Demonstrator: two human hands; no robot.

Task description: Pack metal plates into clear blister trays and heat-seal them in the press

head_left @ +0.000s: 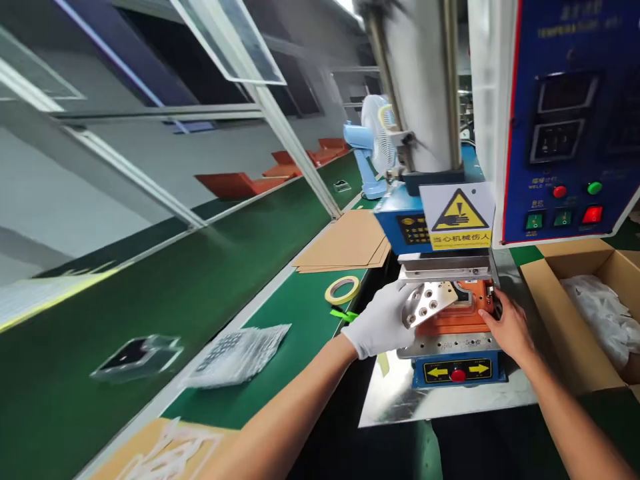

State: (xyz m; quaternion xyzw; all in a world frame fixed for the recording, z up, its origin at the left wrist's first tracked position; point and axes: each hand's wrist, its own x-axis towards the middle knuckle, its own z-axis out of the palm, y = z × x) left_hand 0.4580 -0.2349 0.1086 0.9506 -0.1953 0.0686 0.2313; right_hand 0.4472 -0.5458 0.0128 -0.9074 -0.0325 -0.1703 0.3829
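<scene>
The perforated steel plate (425, 303) lies tilted over an orange jig (453, 325) on the press bed (450, 343), held by the gloved left hand (376, 321), whose fingers are closed on its near edge. The bare right hand (507, 327) sits at the jig's far side, its fingers curled against the corner; whether they grip it, I cannot tell. Both hands are beneath the press head (420, 87), so a cycle started now could crush them, the danger a yellow warning sign (457, 217) flags. The plate could also drop if the glove slips. To the right, a cardboard box (565, 313) holds crumpled white plastic (605, 320). On the green bench (300, 380) lie kraft sheets (345, 240), a tape roll (343, 290) and a clear bag (237, 357).
</scene>
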